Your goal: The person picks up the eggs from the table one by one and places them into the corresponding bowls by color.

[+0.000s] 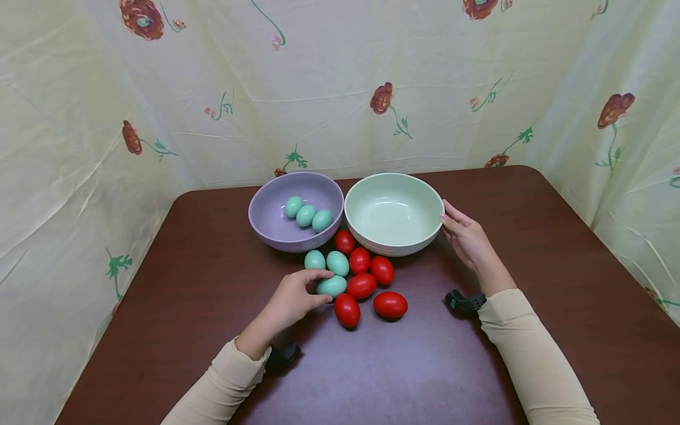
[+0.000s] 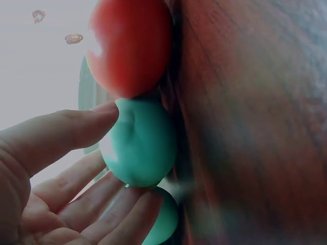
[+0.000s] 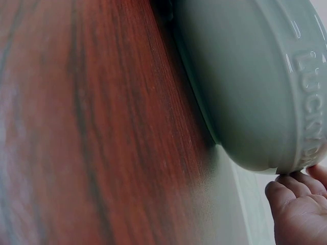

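With your left hand [image 1: 294, 297] you're pinching a teal egg [image 1: 332, 287], thumb on the side facing the near edge of the surface [image 1: 425, 378] and fingertips on the side facing the far edge, so you're clamping it across its short axis while its long axis is running roughly from left edge to right edge. That egg is resting near the middle of the surface, directly between your fingertips, and the left hand is clearly the nearer one. Just past your fingers, two loose teal eggs [image 1: 337, 263] are sitting between your grip and the purple bowl [image 1: 265, 227], which is standing by the far edge, slightly leftward of the pinched egg and holding three more teal eggs [image 1: 306, 215]. Toward the right edge, six red eggs [image 1: 362, 285] are clustering close by; one is lying just beside your thumb, though I cannot tell whether it's touching the teal egg. Beside the purple bowl, the pale green bowl [image 1: 390, 215] is standing along the far edge, and your right hand [image 1: 471, 242] is holding its right side, thumb at the rim and fingertips against the outer wall below raised lettering. Beyond the far edge, a floral cloth [image 1: 329, 118] is hanging.
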Tool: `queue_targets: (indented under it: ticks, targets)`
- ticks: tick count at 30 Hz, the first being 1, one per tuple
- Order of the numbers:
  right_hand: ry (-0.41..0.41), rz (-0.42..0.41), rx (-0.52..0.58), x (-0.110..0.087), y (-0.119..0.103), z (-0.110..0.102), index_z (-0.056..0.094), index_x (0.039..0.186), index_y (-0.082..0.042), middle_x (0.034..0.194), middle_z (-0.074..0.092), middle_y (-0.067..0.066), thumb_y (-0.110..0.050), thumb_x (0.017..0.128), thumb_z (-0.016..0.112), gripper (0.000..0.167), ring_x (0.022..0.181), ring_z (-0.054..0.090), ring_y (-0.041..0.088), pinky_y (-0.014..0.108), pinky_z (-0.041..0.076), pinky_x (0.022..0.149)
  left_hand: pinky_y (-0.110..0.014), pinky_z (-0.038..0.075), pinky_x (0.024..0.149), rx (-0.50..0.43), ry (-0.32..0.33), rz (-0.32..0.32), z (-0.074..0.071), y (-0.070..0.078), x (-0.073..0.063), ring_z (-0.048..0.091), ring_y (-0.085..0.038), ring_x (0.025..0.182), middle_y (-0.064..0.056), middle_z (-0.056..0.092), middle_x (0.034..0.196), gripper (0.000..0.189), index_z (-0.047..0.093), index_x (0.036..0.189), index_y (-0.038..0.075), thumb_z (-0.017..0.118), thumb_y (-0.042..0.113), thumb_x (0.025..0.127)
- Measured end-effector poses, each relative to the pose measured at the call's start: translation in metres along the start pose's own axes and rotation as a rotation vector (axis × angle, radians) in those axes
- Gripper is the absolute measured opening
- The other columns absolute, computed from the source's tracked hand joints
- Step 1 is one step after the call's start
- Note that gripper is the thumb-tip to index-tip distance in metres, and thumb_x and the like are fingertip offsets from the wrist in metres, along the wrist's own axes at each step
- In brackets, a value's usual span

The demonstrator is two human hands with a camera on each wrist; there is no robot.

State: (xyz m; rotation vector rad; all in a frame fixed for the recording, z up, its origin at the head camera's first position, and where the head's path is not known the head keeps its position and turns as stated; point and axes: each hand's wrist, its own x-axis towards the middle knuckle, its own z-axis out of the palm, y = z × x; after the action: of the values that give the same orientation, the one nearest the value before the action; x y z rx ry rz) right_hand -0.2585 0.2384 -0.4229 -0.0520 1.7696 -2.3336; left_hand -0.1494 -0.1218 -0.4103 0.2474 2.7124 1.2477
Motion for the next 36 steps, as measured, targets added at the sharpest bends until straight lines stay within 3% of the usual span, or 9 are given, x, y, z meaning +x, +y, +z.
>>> queue_targets:
  ticks: [7, 13, 19, 36]
  targets:
    - [0.001, -0.003, 0.007, -0.0009, -0.0002, 0.0009, 0.013, 0.158, -0.006, 0.167, 0.006, 0.004, -0.017, 0.103, 0.053, 0.069, 0.154, 0.010, 0.017, 0.031, 0.014, 0.122, -0.021, 0.052, 0.073, -0.033, -0.006, -0.011, 0.0009, -0.0021, 0.0012, 0.065, -0.016, 0.090, -0.009, 0.072, 0.112, 0.038, 0.072, 0.118, 0.008, 0.079, 0.006, 0.080]
    - [0.003, -0.002, -0.004, -0.0018, -0.0012, 0.0022, 0.014, 0.158, -0.006, 0.167, 0.006, 0.004, -0.018, 0.103, 0.053, 0.069, 0.154, 0.010, 0.017, 0.031, 0.014, 0.122, -0.031, 0.059, 0.082, -0.071, 0.007, -0.012, 0.0018, -0.0036, 0.0010, 0.072, -0.021, 0.096, -0.013, 0.072, 0.117, 0.041, 0.070, 0.121, 0.003, 0.079, 0.005, 0.081]
    - [0.007, 0.009, -0.011, -0.0025, -0.0010, 0.0029, 0.015, 0.158, -0.007, 0.167, 0.007, 0.004, -0.019, 0.102, 0.054, 0.069, 0.154, 0.011, 0.017, 0.031, 0.015, 0.122, -0.028, 0.059, 0.078, -0.071, 0.019, -0.038, 0.0023, -0.0038, 0.0004, 0.072, -0.019, 0.092, -0.010, 0.074, 0.109, 0.035, 0.073, 0.114, 0.006, 0.080, 0.006, 0.080]
    - [0.002, 0.005, -0.010, -0.0024, -0.0029, 0.0019, 0.013, 0.158, -0.008, 0.167, 0.006, 0.003, -0.020, 0.103, 0.052, 0.069, 0.154, 0.009, 0.016, 0.031, 0.013, 0.123, -0.033, 0.060, 0.081, -0.080, 0.065, -0.031, -0.0026, -0.0011, 0.0009, 0.075, -0.021, 0.092, -0.010, 0.076, 0.106, 0.033, 0.076, 0.108, 0.006, 0.084, 0.011, 0.077]
